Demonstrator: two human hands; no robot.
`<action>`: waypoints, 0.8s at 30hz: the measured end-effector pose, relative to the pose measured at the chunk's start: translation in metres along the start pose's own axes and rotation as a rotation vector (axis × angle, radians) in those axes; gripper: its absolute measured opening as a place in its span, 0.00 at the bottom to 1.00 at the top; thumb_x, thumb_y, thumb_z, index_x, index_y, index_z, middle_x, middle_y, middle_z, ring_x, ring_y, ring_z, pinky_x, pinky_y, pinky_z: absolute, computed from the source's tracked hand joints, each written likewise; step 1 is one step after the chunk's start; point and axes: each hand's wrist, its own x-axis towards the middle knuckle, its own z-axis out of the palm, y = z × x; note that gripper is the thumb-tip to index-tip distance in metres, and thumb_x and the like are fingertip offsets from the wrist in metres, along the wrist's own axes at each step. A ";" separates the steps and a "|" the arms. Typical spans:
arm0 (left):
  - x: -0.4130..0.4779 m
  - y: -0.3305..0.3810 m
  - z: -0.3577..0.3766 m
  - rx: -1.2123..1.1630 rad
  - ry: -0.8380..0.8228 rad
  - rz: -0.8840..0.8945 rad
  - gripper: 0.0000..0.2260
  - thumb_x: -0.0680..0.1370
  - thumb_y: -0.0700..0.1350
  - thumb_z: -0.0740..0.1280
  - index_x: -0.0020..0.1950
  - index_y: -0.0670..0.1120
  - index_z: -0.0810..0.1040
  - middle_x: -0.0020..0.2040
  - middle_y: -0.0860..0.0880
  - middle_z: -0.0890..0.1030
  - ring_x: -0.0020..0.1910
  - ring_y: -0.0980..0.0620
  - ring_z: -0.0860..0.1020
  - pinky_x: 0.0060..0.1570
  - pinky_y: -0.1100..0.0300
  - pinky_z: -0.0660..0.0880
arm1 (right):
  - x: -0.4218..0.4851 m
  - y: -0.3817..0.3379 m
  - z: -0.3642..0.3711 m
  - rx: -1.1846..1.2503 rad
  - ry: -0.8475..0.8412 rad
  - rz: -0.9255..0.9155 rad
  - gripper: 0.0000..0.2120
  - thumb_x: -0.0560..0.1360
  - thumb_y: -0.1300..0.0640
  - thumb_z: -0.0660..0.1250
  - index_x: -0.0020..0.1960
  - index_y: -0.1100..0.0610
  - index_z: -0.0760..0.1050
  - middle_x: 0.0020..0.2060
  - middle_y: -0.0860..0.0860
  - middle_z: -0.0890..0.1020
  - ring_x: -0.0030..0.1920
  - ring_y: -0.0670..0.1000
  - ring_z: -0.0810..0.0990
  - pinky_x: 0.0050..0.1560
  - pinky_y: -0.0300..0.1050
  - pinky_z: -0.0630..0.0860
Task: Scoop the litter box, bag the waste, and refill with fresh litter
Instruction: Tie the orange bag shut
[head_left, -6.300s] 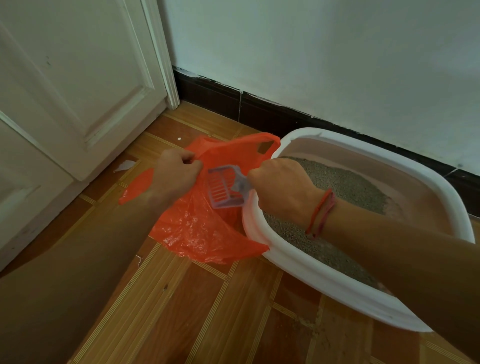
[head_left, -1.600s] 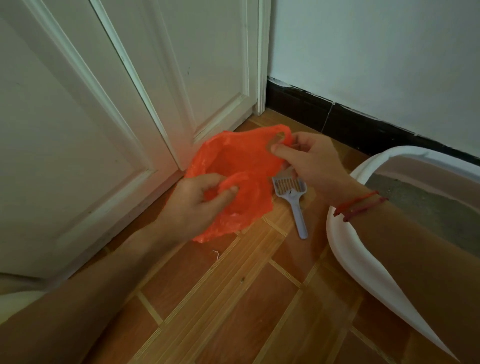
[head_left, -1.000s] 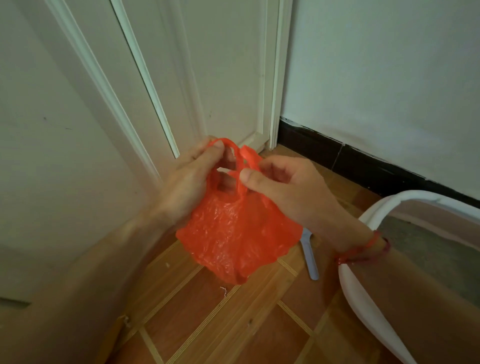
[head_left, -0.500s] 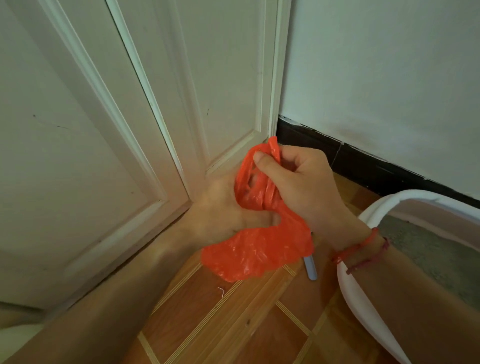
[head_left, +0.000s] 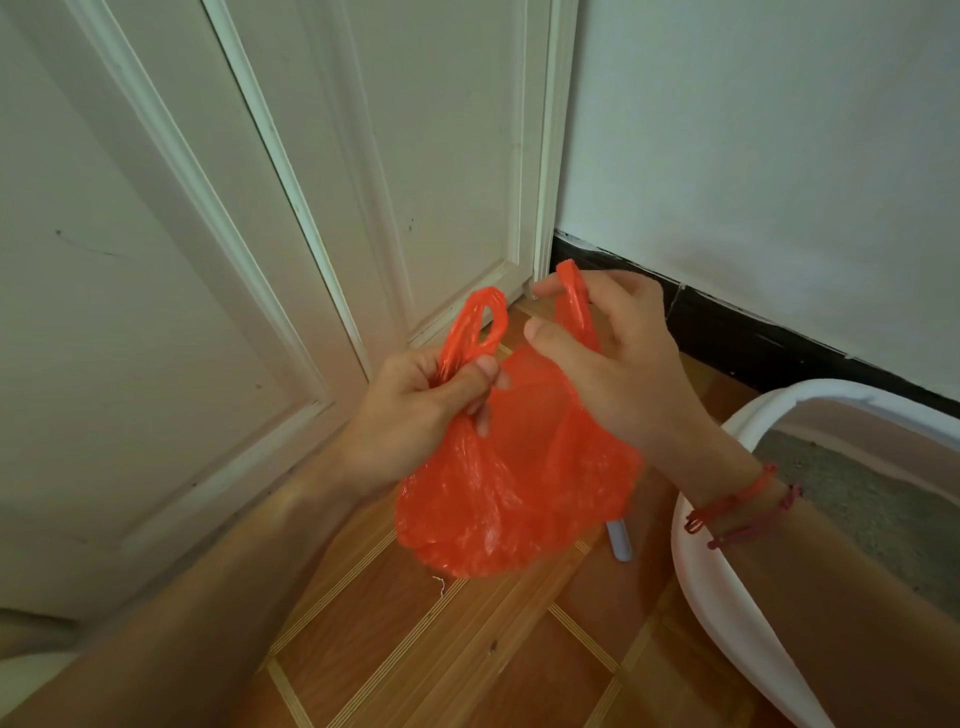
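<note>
1. While the orange bag (head_left: 514, 499) hangs clear of the floor (head_left: 467, 649) in the head view, I have its two handle loops held apart: the left hand (head_left: 415, 415) has its grip curled tight round the left loop (head_left: 480, 322), thumb pressed over it
2. The right hand (head_left: 618, 374) has a looser grip; the right loop (head_left: 574, 301) runs between the thumb and fingers, which are only partly curled round it
3. The litter box (head_left: 727, 597) sits low on the right with grey litter (head_left: 857, 499) inside; the scoop (head_left: 618, 540) lies on the floor, mostly hidden behind the bag
4. I judge the step in hand is tying the bag shut. To do it well I would cross the loops, pull the knot snug down near the bag's mouth, and keep the sack upright so no waste spills
</note>
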 end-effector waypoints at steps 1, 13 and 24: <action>0.001 0.000 0.000 -0.027 0.006 0.001 0.14 0.82 0.44 0.62 0.40 0.45 0.82 0.31 0.40 0.72 0.33 0.43 0.74 0.42 0.47 0.73 | 0.000 0.001 -0.001 0.030 -0.026 -0.003 0.08 0.76 0.48 0.67 0.53 0.37 0.76 0.63 0.43 0.67 0.65 0.37 0.67 0.62 0.35 0.67; 0.001 0.002 0.004 -0.153 -0.021 -0.044 0.16 0.83 0.49 0.57 0.40 0.42 0.73 0.30 0.48 0.62 0.27 0.51 0.64 0.30 0.58 0.70 | -0.002 0.006 0.002 0.267 -0.177 0.125 0.16 0.83 0.47 0.51 0.57 0.49 0.76 0.25 0.54 0.71 0.21 0.49 0.67 0.26 0.45 0.66; -0.002 -0.003 0.018 0.101 -0.253 -0.093 0.17 0.84 0.41 0.59 0.34 0.45 0.72 0.27 0.54 0.66 0.25 0.56 0.63 0.27 0.65 0.63 | -0.012 -0.001 0.020 -0.057 -0.331 -0.045 0.23 0.79 0.37 0.54 0.54 0.51 0.79 0.38 0.43 0.83 0.42 0.44 0.82 0.48 0.46 0.80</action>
